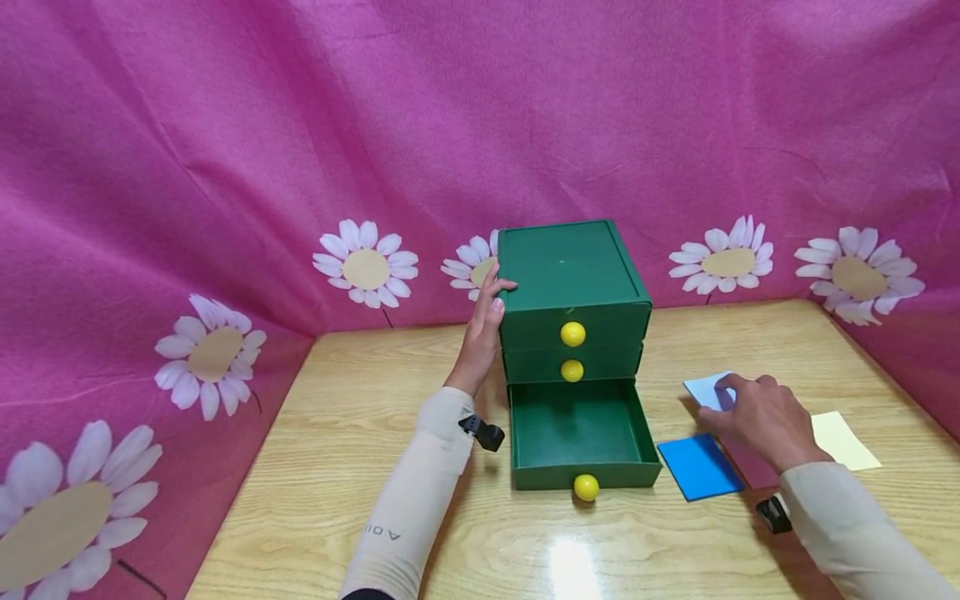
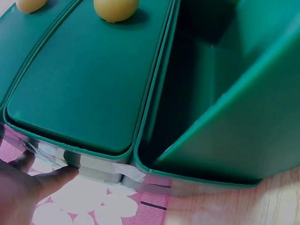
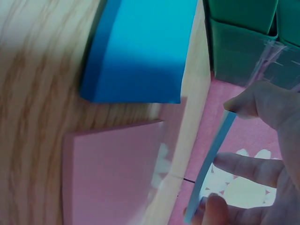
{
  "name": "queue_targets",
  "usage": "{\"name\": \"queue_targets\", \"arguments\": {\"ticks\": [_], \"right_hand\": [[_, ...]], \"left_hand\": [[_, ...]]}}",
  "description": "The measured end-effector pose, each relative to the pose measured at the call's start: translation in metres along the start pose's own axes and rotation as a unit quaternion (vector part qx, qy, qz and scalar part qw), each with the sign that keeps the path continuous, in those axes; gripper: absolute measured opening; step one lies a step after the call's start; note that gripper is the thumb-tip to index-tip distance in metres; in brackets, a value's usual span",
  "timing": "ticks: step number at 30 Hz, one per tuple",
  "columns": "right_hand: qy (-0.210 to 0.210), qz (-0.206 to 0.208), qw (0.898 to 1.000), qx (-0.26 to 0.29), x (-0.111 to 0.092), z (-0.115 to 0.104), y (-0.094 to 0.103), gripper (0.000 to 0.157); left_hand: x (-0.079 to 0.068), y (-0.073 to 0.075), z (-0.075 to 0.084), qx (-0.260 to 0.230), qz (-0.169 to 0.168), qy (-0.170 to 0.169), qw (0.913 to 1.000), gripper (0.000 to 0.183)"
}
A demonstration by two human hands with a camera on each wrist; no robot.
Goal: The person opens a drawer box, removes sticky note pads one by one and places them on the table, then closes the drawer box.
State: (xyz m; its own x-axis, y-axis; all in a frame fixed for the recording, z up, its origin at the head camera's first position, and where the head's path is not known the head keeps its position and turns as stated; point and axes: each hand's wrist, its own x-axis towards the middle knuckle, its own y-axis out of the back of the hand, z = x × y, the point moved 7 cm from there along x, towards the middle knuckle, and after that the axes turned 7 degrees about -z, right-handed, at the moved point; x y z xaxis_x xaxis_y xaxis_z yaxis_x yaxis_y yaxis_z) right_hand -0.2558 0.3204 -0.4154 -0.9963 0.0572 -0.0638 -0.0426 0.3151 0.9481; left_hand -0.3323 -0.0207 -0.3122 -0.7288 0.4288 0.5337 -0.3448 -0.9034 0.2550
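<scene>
A green three-drawer box point(image 1: 562, 262) with yellow knobs stands on the table. Its bottom drawer point(image 1: 547, 477) is pulled out, with nothing visible inside. My left hand point(image 1: 480, 337) rests against the box's left side, one finger reaching over the top edge. To the right, my right hand point(image 1: 768, 417) holds a light blue sticky note pad point(image 3: 211, 161) by its edges, thumb on one side and fingers on the other. In the right wrist view the pad is tilted and raised above the table. Close below lie a blue sticky note pad point(image 1: 700, 468) and a pink one point(image 1: 752, 467), partly covered by the hand.
A pale yellow sticky note pad point(image 1: 846, 442) lies right of my right hand. Behind the wooden table point(image 1: 360, 400) hangs a pink cloth point(image 1: 450, 125) with white daisies, also along both sides. The pulled-out drawer juts toward the front.
</scene>
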Motion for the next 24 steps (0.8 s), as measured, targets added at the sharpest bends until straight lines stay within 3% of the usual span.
{"name": "queue_targets", "arguments": {"ticks": [15,24], "right_hand": [[-0.023,-0.037,0.999,-0.005,0.007,0.009,-0.012,0.071],[-0.024,-0.032,0.999,-0.005,0.009,0.009,-0.015,0.066]], "left_hand": [[-0.001,0.000,0.001,0.004,-0.003,-0.016,0.9999,0.038],[-0.001,0.000,0.001,0.011,0.001,-0.015,0.9998,0.039]]}}
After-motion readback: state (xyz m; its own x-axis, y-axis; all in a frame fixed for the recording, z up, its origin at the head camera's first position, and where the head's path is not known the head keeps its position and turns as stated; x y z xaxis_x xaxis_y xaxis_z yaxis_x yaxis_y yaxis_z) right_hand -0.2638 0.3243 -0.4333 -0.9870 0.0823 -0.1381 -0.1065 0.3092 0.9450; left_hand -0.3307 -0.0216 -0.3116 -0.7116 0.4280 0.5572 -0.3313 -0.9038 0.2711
